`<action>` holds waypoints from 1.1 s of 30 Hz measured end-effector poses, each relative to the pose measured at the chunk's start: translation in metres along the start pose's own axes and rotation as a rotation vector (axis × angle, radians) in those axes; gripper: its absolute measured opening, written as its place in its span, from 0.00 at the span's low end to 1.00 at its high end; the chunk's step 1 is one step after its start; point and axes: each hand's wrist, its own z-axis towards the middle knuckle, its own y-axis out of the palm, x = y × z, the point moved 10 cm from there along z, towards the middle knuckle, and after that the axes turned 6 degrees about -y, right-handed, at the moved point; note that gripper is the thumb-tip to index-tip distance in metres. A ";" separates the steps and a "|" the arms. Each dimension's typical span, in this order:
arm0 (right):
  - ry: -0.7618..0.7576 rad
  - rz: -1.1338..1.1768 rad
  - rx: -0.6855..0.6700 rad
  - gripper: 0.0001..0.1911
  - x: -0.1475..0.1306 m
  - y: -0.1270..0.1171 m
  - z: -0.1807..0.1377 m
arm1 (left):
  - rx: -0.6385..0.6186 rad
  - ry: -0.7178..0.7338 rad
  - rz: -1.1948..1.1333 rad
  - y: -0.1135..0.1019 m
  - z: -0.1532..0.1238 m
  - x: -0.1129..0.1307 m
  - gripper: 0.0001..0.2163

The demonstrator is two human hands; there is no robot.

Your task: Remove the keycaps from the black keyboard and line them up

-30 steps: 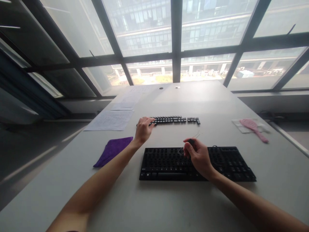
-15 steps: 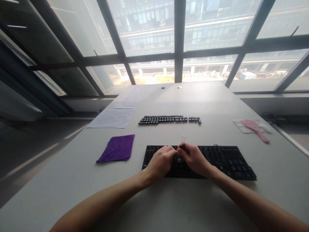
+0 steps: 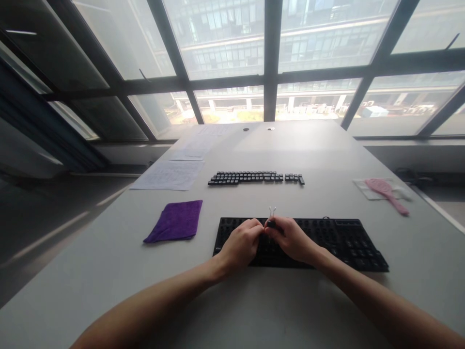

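A black keyboard (image 3: 337, 242) lies in front of me with many of its keycaps off on the left part. Above its middle, my right hand (image 3: 288, 236) pinches a keycap puller (image 3: 271, 223). The puller has a black body, and two thin wires with curled tips stick up from it. My left hand (image 3: 244, 241) is closed right beside it, fingertips meeting those of the right hand; whatever is in its fingers is hidden. Rows of loose black keycaps (image 3: 247, 178) lie on the table beyond the keyboard.
A folded purple cloth (image 3: 174, 221) lies left of the keyboard. Printed paper sheets (image 3: 169, 175) are behind it. On the right, a pink hairbrush (image 3: 387, 194) rests on a clear bag. The white table (image 3: 232, 305) ends at large windows.
The puller has turned more upright, and its wire tips have shifted slightly left. Wires that showed below my fingers are now out of sight. Both hands stay together over the keyboard.
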 end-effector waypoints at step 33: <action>-0.169 0.032 0.132 0.08 -0.019 -0.019 -0.018 | 0.012 0.053 0.166 0.012 -0.005 0.020 0.04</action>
